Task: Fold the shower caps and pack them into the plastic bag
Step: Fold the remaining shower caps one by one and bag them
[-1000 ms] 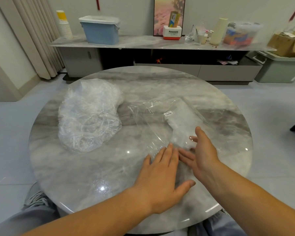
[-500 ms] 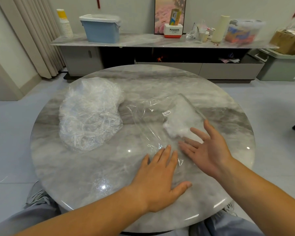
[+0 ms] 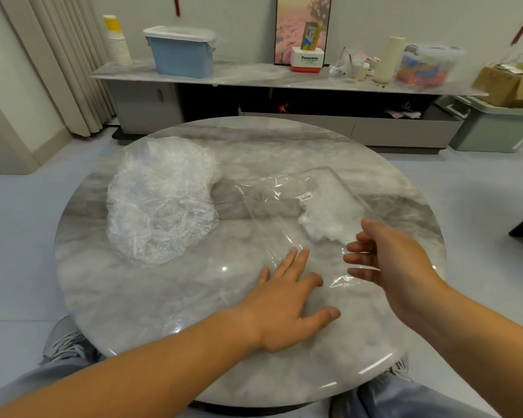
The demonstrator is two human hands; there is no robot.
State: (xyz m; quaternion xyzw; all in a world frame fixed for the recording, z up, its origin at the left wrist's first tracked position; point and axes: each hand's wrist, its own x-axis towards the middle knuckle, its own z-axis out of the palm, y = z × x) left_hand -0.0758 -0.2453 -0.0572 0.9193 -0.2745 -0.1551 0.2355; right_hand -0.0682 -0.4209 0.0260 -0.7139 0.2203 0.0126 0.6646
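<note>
A clear plastic bag (image 3: 287, 206) with a small white label lies flat on the round marble table (image 3: 169, 297). Inside it, at the right, sits a folded white shower cap (image 3: 326, 212). A heap of crinkled clear shower caps (image 3: 160, 200) rests on the table's left side. My left hand (image 3: 287, 300) lies flat, fingers spread, on the bag's near end. My right hand (image 3: 390, 260) hovers at the bag's near right edge, palm turned left, fingers relaxed and holding nothing; its fingertips are beside the film.
Behind the table a low sideboard (image 3: 254, 76) carries a blue lidded box (image 3: 180, 51), stacked paper cups (image 3: 117, 40) and other items. A green bin (image 3: 495, 125) stands on the floor at right. My knees are below the table's near edge.
My right hand has slid right and back off the bag and turned onto its edge, lifting from the film. My left hand stayed flat on the bag's near end, shifting slightly.
</note>
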